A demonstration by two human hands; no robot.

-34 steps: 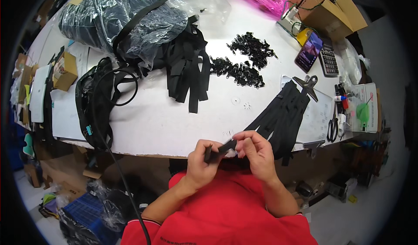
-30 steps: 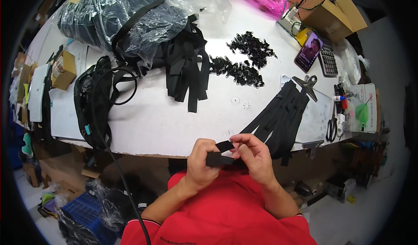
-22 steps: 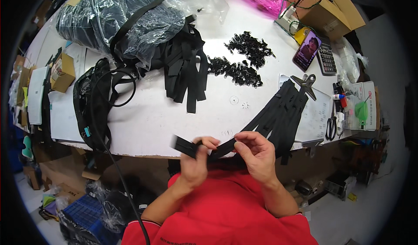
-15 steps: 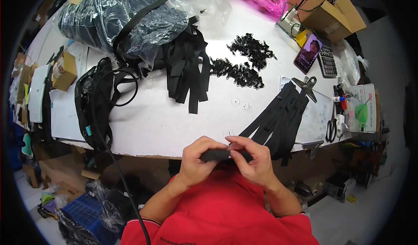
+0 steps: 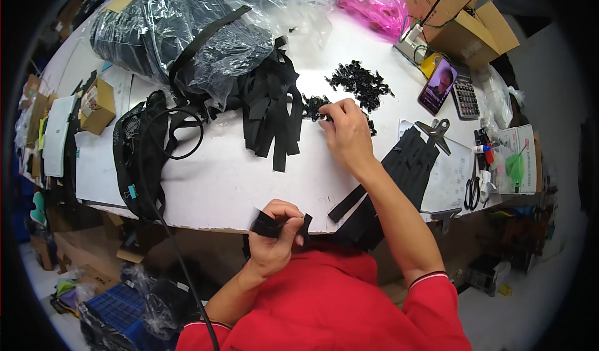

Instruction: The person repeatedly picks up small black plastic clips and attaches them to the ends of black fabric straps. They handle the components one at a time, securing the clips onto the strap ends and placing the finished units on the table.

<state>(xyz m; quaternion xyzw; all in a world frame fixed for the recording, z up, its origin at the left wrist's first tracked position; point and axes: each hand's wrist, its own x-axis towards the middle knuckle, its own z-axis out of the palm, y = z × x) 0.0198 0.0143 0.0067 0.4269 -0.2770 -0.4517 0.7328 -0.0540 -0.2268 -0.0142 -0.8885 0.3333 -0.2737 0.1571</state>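
Close to my body, at the table's front edge, my left hand point(image 5: 277, 242) is closed round a short folded black webbing strap point(image 5: 267, 225). One end of the strap sticks out past the thumb. My right hand point(image 5: 349, 136) reaches over the table, fingertips pinched at the near pile of small black clips point(image 5: 317, 106); whatever sits between them is too small to make out. Just behind lies a second heap of black clips point(image 5: 362, 84). Beneath my right forearm, a bundle of black straps point(image 5: 409, 167) hangs from a large metal clamp point(image 5: 437, 134) and runs over the front edge.
More black straps point(image 5: 272, 114) lie left of the clips, beside a plastic-wrapped bundle point(image 5: 181, 36). A black mesh bag point(image 5: 138, 151) and cable stand left. At right are a phone point(image 5: 438, 87), a calculator point(image 5: 465, 96), scissors point(image 5: 472, 190), cardboard boxes point(image 5: 471, 33) and a pink bag point(image 5: 374, 8).
Both hands were together on the strap at the table's edge. My right hand has let go and moved forward to the clips. The left has kept the strap, lowering slightly.
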